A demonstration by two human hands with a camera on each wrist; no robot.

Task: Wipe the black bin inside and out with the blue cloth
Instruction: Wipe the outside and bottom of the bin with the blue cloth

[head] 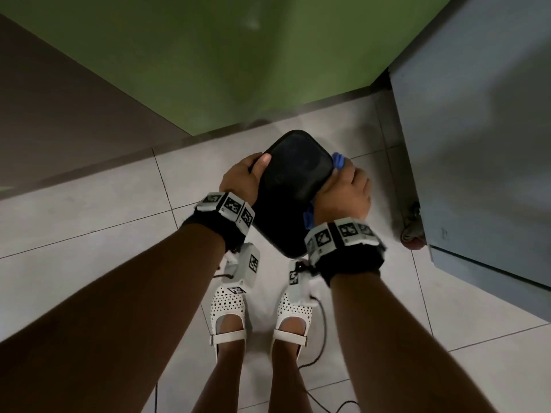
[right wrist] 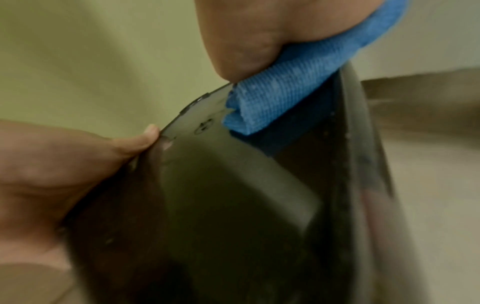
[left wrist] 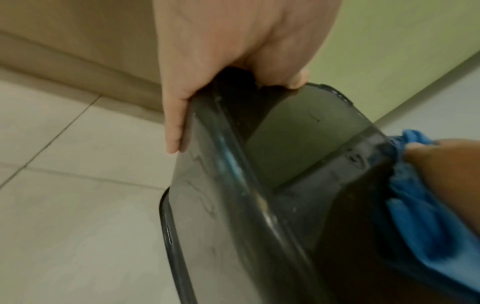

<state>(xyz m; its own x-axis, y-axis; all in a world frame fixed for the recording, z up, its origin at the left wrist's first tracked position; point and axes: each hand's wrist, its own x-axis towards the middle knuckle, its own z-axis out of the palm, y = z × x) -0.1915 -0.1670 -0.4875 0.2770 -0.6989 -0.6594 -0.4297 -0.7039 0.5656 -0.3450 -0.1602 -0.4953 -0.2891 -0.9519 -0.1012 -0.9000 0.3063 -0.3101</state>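
Nearest the head camera: two bare forearms reach down and forward, each with a black wrist band carrying white marker blocks. Below them, feet in white perforated sandals (head: 228,311) on the pale tiled floor (head: 89,263), with a thin dark cable (head: 320,344) trailing beside the right foot.

Black bin (head: 293,186) — held in the air between both hands, above the floor and in front of the feet, tipped so its flat base faces up toward the head camera. The wrist views look at its underside and rim.

Left hand (head: 240,180) — grip closed on the bin: thumb lies over the edge of the base, fingers wrap the left side. The left wrist view shows the fingers along the bin's outer wall with the thumb tip on the edge.

Right hand (head: 346,192) — grip closed on the blue cloth (head: 338,160), pressing it against the bin's right side. The cloth bunches out past the fingertips at the far corner, and another fold shows under the heel of the hand. In the right wrist view the cloth (right wrist: 298,92) sits pinched between hand and bin edge.

Further out: a grey cabinet (head: 477,144) on castor wheels (head: 413,231) stands to the right, near the bin but apart from it. Beyond, a green wall (head: 238,55) meets the floor; a brown wall (head: 59,114) runs along the left.
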